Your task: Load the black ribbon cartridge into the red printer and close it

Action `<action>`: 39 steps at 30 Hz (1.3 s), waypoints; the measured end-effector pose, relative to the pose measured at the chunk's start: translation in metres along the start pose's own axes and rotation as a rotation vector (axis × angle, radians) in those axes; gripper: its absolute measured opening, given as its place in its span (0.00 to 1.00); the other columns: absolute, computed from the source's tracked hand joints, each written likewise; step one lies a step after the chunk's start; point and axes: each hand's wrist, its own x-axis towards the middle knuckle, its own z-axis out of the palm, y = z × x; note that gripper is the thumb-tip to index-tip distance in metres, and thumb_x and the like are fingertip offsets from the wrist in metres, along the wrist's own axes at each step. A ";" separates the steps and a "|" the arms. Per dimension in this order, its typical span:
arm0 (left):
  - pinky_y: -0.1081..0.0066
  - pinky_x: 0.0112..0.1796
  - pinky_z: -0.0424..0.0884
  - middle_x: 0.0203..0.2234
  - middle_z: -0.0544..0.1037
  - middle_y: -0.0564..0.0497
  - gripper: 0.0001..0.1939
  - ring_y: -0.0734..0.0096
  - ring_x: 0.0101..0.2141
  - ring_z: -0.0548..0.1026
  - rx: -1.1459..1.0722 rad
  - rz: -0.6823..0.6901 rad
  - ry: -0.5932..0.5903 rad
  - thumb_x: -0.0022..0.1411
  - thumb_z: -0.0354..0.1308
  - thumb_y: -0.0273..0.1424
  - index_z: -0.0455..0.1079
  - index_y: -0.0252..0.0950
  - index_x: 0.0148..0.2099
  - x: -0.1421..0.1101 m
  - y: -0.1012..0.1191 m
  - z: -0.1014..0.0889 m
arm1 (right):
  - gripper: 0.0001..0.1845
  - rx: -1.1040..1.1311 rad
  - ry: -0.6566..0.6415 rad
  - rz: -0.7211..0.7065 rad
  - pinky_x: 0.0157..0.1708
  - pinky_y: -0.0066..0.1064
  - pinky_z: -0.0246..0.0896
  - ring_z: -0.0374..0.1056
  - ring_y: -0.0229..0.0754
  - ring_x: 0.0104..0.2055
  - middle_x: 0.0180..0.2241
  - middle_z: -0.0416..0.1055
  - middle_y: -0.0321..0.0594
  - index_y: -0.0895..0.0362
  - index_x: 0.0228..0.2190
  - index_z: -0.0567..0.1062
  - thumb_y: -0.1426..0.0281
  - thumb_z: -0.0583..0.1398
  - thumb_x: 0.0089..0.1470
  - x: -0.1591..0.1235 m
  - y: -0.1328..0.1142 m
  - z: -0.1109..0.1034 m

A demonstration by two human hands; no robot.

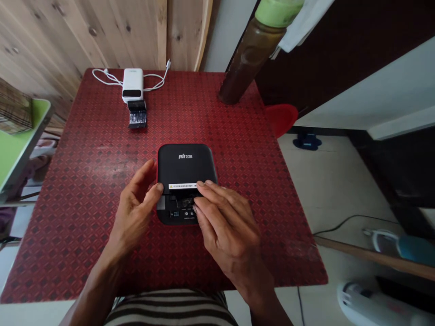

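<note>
A small black printer (185, 167) with white lettering and a white warning strip lies flat on the red patterned table. My left hand (137, 199) grips its left edge, the thumb on top and the fingers down along the side. At the right part of the open front slot is my right hand (227, 217), its fingers bent together over the warning strip and the thumb close below. Inside the slot shows a dark, shiny piece (185, 201). Whatever the right fingertips pinch is hidden behind them.
Toward the back of the table (102, 226), a white power bank (132, 83) with a white cable lies by a folded black strip (137, 117). A tall dark bottle (249, 59) with a green lid stands at the back right. A red stool (281, 118) is beyond the right edge.
</note>
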 end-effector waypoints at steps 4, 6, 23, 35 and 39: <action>0.48 0.70 0.74 0.71 0.79 0.41 0.31 0.45 0.69 0.79 0.047 0.062 -0.043 0.73 0.72 0.44 0.76 0.42 0.73 0.001 0.004 0.002 | 0.12 0.006 -0.006 0.032 0.62 0.44 0.80 0.86 0.50 0.59 0.54 0.89 0.48 0.57 0.49 0.79 0.83 0.65 0.70 0.001 -0.002 0.000; 0.49 0.68 0.77 0.70 0.80 0.42 0.30 0.45 0.68 0.80 0.072 0.083 -0.057 0.74 0.71 0.44 0.77 0.43 0.73 0.002 0.006 0.002 | 0.12 0.011 -0.011 0.048 0.62 0.44 0.81 0.86 0.49 0.58 0.53 0.90 0.47 0.56 0.49 0.80 0.83 0.65 0.70 0.001 -0.003 -0.001; 0.41 0.73 0.69 0.72 0.78 0.46 0.25 0.42 0.74 0.73 -0.055 0.003 -0.081 0.79 0.65 0.46 0.78 0.49 0.73 -0.015 -0.017 -0.014 | 0.22 0.063 0.148 0.191 0.60 0.48 0.83 0.83 0.53 0.62 0.57 0.86 0.54 0.57 0.64 0.76 0.77 0.67 0.72 -0.021 0.000 -0.009; 0.52 0.63 0.79 0.69 0.81 0.48 0.25 0.48 0.65 0.81 -0.004 0.029 -0.092 0.76 0.69 0.42 0.77 0.52 0.72 -0.019 -0.015 -0.012 | 0.32 0.023 0.121 0.328 0.50 0.46 0.89 0.87 0.56 0.54 0.56 0.86 0.53 0.53 0.73 0.67 0.62 0.66 0.75 -0.058 -0.010 0.009; 0.55 0.60 0.81 0.66 0.83 0.49 0.25 0.50 0.62 0.84 0.023 0.041 -0.097 0.75 0.70 0.42 0.78 0.53 0.71 -0.018 -0.012 -0.014 | 0.30 0.039 0.118 0.327 0.50 0.43 0.89 0.87 0.54 0.52 0.54 0.87 0.53 0.55 0.71 0.70 0.60 0.67 0.75 -0.054 -0.007 0.008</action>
